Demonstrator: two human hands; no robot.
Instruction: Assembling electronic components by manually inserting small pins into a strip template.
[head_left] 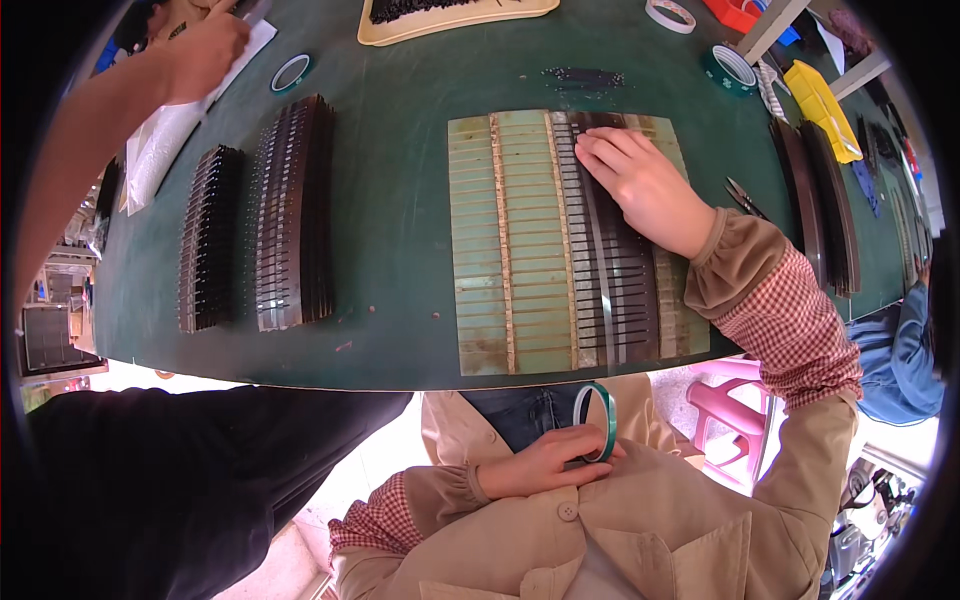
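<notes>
A pale green slotted board lies on the table in front of me, with light ribs running across it lengthwise. Dark comb-like strips rest side by side in its right half. A narrow shiny strip of tape runs along them toward the near edge. My right hand lies over the far end of the dark strips, its fingers stretched out and touching them. Below the table edge, close to my body, my left hand is closed on a roll of green tape.
Stacked dark comb strips stand left, more dark strips right. Tweezers lie beside the board. Small dark pins and a cream tray are beyond it. Another person's hand reaches over white paper. A yellow bin stands right.
</notes>
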